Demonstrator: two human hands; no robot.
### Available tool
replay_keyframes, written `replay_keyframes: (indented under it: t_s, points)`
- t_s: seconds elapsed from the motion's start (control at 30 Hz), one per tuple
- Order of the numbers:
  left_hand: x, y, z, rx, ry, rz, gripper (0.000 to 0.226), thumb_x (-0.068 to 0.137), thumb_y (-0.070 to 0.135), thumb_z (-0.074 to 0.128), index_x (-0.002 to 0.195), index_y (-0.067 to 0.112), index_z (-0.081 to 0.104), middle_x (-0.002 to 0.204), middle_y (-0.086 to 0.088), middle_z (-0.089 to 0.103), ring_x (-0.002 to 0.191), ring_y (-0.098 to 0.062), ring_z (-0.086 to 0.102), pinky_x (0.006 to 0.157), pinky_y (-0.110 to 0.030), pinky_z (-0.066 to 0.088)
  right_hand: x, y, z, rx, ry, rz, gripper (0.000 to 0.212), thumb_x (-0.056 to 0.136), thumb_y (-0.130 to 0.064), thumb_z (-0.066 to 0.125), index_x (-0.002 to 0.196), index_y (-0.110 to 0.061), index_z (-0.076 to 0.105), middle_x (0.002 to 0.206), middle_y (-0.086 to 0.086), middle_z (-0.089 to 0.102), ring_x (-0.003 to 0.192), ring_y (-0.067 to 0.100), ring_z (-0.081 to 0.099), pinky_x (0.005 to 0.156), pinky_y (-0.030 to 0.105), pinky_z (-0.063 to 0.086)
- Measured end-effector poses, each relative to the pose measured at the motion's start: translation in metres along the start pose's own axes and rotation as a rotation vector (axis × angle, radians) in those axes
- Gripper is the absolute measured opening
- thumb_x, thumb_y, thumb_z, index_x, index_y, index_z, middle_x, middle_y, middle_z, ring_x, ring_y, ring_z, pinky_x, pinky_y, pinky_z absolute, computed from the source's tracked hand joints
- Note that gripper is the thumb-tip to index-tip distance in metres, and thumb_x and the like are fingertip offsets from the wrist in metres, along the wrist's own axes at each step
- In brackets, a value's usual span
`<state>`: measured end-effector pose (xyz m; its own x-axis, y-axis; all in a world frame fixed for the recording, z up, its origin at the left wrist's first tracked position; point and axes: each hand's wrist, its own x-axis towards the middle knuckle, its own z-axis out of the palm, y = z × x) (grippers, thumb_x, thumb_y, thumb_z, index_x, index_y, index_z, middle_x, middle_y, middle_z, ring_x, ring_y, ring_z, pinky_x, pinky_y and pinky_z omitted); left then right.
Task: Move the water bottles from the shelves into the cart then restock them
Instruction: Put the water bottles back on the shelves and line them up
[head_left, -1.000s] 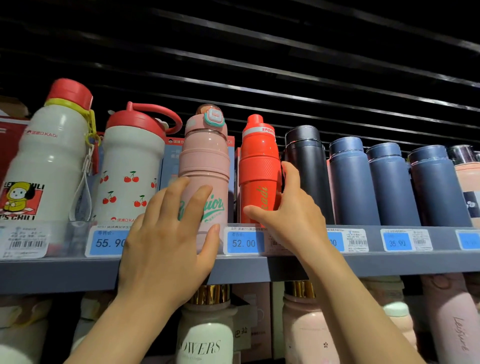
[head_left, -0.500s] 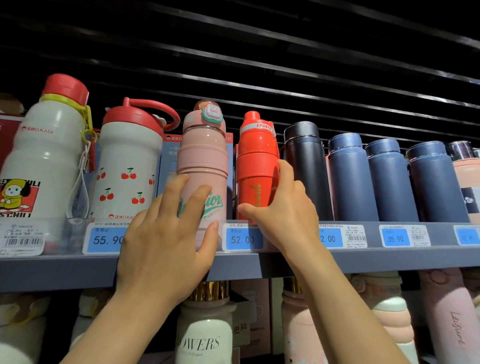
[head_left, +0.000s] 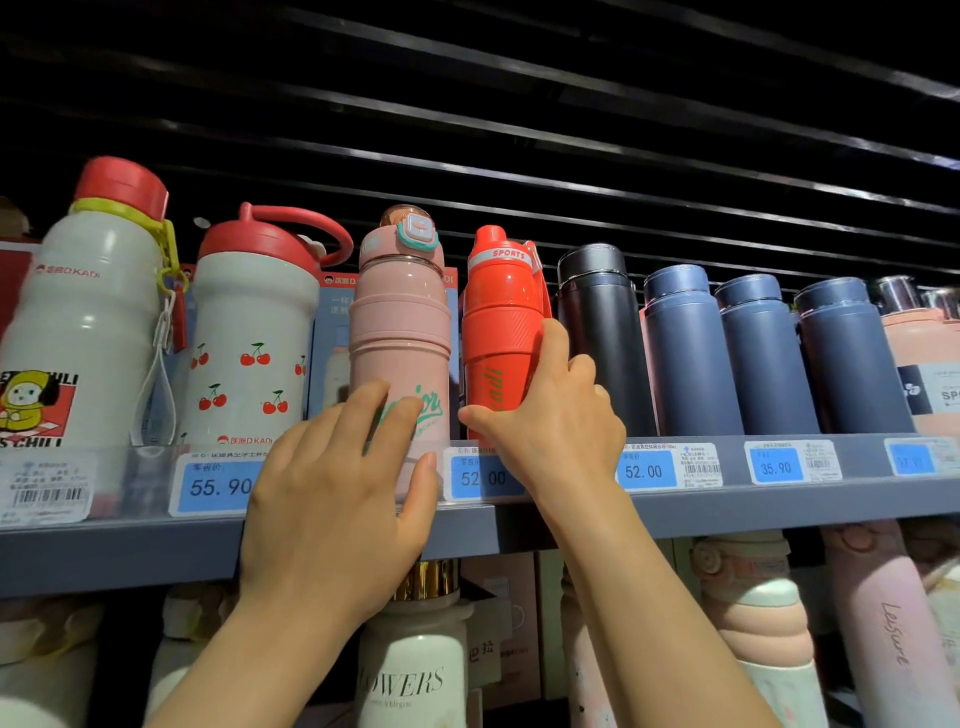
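Observation:
A pink bottle (head_left: 399, 322) with green script stands on the grey shelf (head_left: 779, 506), and my left hand (head_left: 337, 499) wraps around its lower part. Right beside it stands a red sports bottle (head_left: 498, 322); my right hand (head_left: 550, 415) grips its lower half, thumb in front and fingers around the right side. Both bottles are upright, and the red one leans slightly left. No cart shows in the head view.
Two white red-capped bottles (head_left: 88, 322) (head_left: 249, 353) stand to the left. A black flask (head_left: 602, 332) and three blue flasks (head_left: 763, 353) stand to the right. Blue price tags (head_left: 644, 470) line the shelf edge. More bottles (head_left: 410, 675) fill the shelf below.
My right hand has slid higher and further around the red bottle, which has turned and tilted slightly. My left hand keeps its hold on the pink bottle.

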<state>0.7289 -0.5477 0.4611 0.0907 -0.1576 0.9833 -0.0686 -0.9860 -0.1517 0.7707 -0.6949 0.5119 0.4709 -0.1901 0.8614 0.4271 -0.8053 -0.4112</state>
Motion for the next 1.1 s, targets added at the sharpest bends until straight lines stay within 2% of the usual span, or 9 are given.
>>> replay_keyframes:
  t_s: [0.1, 0.2, 0.27, 0.4, 0.57, 0.7, 0.9, 1.0, 1.1]
  points:
    - [0.000, 0.000, -0.001, 0.002, -0.012, 0.001, 0.046, 0.083, 0.038, 0.041, 0.113, 0.010, 0.062, 0.118, -0.012, 0.061, 0.090, -0.031, 0.064, 0.073, -0.041, 0.051, -0.006, 0.006, -0.008, 0.017, 0.060, -0.108, 0.095, 0.073, -0.065, 0.066, 0.145, -0.029, 0.016, 0.129, 0.006, 0.039, 0.115, 0.030, 0.046, 0.091, 0.045, 0.043]
    - [-0.002, -0.003, -0.001, -0.005, -0.020, 0.005, 0.046, 0.083, 0.038, 0.042, 0.115, 0.010, 0.061, 0.120, -0.012, 0.060, 0.092, -0.032, 0.062, 0.074, -0.042, 0.050, -0.010, 0.030, -0.023, 0.096, 0.222, -0.227, 0.074, 0.080, -0.054, 0.066, 0.141, -0.026, 0.034, 0.126, 0.005, 0.044, 0.112, 0.027, 0.046, 0.088, 0.042, 0.043]
    - [-0.002, -0.004, -0.001, -0.005, -0.014, 0.000, 0.047, 0.083, 0.039, 0.042, 0.116, 0.011, 0.060, 0.122, -0.012, 0.058, 0.095, -0.033, 0.060, 0.076, -0.044, 0.049, -0.006, 0.057, -0.038, 0.155, 0.278, -0.207, 0.063, 0.082, -0.046, 0.066, 0.135, -0.024, 0.042, 0.125, 0.004, 0.048, 0.113, 0.026, 0.048, 0.088, 0.039, 0.043]
    - [0.006, 0.004, 0.003, 0.012, 0.029, -0.081, 0.049, 0.082, 0.044, 0.040, 0.116, 0.014, 0.059, 0.129, -0.013, 0.052, 0.101, -0.037, 0.052, 0.086, -0.052, 0.041, 0.016, 0.108, -0.059, 0.158, 0.218, -0.143, 0.059, 0.083, -0.044, 0.066, 0.132, -0.025, 0.041, 0.123, 0.003, 0.050, 0.113, 0.026, 0.050, 0.081, 0.033, 0.040]
    - [0.025, 0.083, 0.024, -0.020, 0.110, -0.086, 0.050, 0.082, 0.044, 0.042, 0.119, 0.015, 0.060, 0.131, -0.012, 0.053, 0.109, -0.033, 0.047, 0.096, -0.048, 0.031, 0.034, 0.132, -0.051, 0.150, 0.033, -0.292, 0.070, 0.084, -0.047, 0.064, 0.142, -0.029, 0.028, 0.131, 0.004, 0.044, 0.115, 0.028, 0.048, 0.085, 0.036, 0.041]
    - [0.027, 0.135, 0.055, 0.029, 0.040, -0.100, 0.052, 0.081, 0.045, 0.044, 0.123, 0.018, 0.059, 0.132, -0.009, 0.054, 0.120, -0.030, 0.050, 0.105, -0.046, 0.026, 0.048, 0.138, -0.044, 0.231, -0.088, -0.363, 0.078, 0.085, -0.052, 0.061, 0.146, -0.033, 0.016, 0.133, 0.005, 0.041, 0.117, 0.028, 0.049, 0.089, 0.035, 0.041]
    - [0.024, 0.139, 0.057, 0.083, -0.014, -0.168, 0.050, 0.086, 0.045, 0.039, 0.130, 0.022, 0.046, 0.135, -0.006, 0.052, 0.123, -0.028, 0.049, 0.106, -0.042, 0.030, 0.068, 0.121, -0.039, 0.263, -0.234, -0.253, 0.099, 0.079, -0.064, 0.062, 0.149, -0.034, -0.002, 0.139, 0.014, 0.037, 0.121, 0.035, 0.047, 0.093, 0.040, 0.042]
    - [0.021, 0.139, 0.056, 0.091, -0.034, -0.176, 0.049, 0.087, 0.044, 0.037, 0.129, 0.022, 0.047, 0.134, -0.006, 0.052, 0.123, -0.027, 0.049, 0.105, -0.042, 0.033, 0.073, 0.115, -0.036, 0.264, -0.271, -0.215, 0.115, 0.074, -0.062, 0.070, 0.150, -0.032, -0.012, 0.137, 0.018, 0.039, 0.117, 0.036, 0.051, 0.090, 0.039, 0.045]
    - [0.019, 0.138, 0.056, 0.093, -0.046, -0.186, 0.049, 0.087, 0.045, 0.037, 0.129, 0.022, 0.048, 0.135, -0.006, 0.052, 0.124, -0.027, 0.049, 0.104, -0.042, 0.033, 0.078, 0.116, -0.036, 0.278, -0.290, -0.189, 0.120, 0.072, -0.055, 0.075, 0.150, -0.030, -0.013, 0.137, 0.018, 0.043, 0.118, 0.035, 0.051, 0.091, 0.037, 0.044]
